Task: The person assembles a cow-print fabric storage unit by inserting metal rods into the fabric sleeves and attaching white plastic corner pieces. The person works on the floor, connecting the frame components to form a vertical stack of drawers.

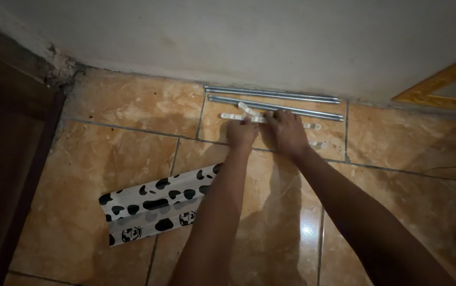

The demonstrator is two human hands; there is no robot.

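Observation:
Both my arms reach forward over an orange tiled floor toward the wall. My left hand and my right hand rest side by side on a cluster of small white plastic connector pieces lying on the tile. Whether the fingers grip a piece is hidden by the backs of the hands. Just beyond the hands, two long grey metal tubes lie parallel to the wall. More white pieces lie to the right of my right hand.
A folded sheet with a black-and-white cow pattern lies on the floor at my left forearm. A dark wooden door or cabinet stands at the left. A wooden-framed panel leans on the white wall at right.

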